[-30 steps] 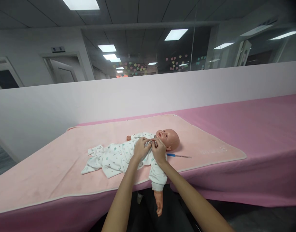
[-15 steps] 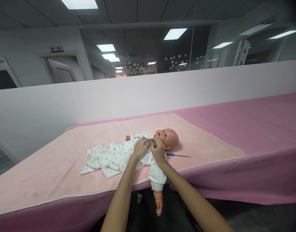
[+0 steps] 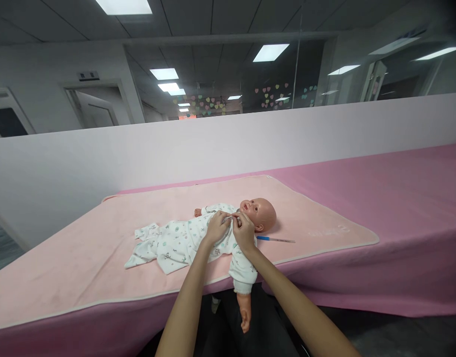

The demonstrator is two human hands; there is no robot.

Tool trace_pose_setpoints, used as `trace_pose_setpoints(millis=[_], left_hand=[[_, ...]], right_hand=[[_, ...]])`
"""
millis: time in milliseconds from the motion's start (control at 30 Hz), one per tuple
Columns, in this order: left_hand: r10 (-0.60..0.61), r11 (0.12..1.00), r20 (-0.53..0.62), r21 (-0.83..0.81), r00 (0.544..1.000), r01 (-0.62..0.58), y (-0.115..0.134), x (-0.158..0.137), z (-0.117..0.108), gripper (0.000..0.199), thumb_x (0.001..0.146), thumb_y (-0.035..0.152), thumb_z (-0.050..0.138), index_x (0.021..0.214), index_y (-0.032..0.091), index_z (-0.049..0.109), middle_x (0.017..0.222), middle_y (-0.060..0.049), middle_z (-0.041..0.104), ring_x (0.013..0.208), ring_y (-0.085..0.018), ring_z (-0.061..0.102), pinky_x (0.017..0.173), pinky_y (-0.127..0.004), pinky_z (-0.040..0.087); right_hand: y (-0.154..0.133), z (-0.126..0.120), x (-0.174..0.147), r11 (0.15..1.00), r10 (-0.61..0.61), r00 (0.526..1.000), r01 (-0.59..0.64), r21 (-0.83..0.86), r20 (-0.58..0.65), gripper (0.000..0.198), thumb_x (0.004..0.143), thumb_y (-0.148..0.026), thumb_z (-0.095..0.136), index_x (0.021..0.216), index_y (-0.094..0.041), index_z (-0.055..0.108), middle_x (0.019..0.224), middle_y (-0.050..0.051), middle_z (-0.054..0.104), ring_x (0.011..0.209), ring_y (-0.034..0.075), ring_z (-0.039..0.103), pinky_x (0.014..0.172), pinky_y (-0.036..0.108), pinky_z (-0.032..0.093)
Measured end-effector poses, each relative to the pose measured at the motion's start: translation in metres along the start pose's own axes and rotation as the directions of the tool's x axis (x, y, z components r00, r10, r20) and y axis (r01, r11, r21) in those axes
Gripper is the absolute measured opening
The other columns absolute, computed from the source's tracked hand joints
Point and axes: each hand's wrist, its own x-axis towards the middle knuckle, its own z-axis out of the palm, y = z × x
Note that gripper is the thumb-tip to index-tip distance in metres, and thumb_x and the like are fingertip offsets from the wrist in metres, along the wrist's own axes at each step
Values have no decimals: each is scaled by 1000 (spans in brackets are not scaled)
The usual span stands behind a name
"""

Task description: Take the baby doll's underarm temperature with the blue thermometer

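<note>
The biggest thing I have from my end is a long white partition (image 3: pixel 228 148), running behind the doll (image 3: pixel 265 214). A pink cover (image 3: pixel 395 198) reaches well past the doll's head and drops in folds on its near side. Directly beneath the doll I see a peach mat (image 3: pixel 79 248) with a pale edge. The doll lies on its back on that mat; its near arm hangs down over the edge, and its far arm rests out on the mat. It wears a white outfit (image 3: pixel 186 243) with small printed figures, the trouser legs trailing away from the doll's head.

The left hand (image 3: pixel 217 228) rests on the doll's chest, fingers bent in and pinching the collar cloth. The right hand (image 3: pixel 244 232), close by the doll's cheek, is curled nearly closed, thumb to fingers, on that same collar. The fingertips almost meet below the doll's chin; whatever sits between them is too small for me to make out. Just beside the doll's head, on the near side, lies a thin stick (image 3: pixel 274 239), blue end toward the shoulder.
</note>
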Motion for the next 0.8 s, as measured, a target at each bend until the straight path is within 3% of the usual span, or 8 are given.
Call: trace_pose_setpoints(millis=[367, 567, 800], left_hand=[[17, 999, -33, -32, 999, -18, 2, -1, 0, 17, 82, 23, 40, 86, 22, 56, 91, -2, 53, 91, -16, 49, 82, -29, 38], [-43, 982, -177, -189, 983, 9, -2, -4, 1, 5, 75, 21, 48, 80, 19, 48, 78, 2, 48, 71, -11, 44, 67, -23, 39], [0, 975, -140, -220, 990, -31, 2, -6, -3, 21, 76, 21, 49, 93, 22, 60, 92, -2, 53, 87, -15, 51, 78, -27, 42]], right_hand=[[2, 2, -1, 1000, -2, 1000, 2, -7, 21, 19, 82, -19, 42, 80, -19, 61, 77, 4, 62, 68, 16, 55, 64, 26, 42], [5, 3, -1, 1000, 12, 1000, -12, 6, -4, 19, 81, -18, 41, 84, -18, 60, 81, 5, 63, 66, 16, 55, 62, 27, 42], [3, 2, 0, 1000, 17, 1000, -16, 21, -19, 19, 82, -18, 41, 81, -19, 60, 79, 4, 63, 67, 16, 55, 64, 27, 42]])
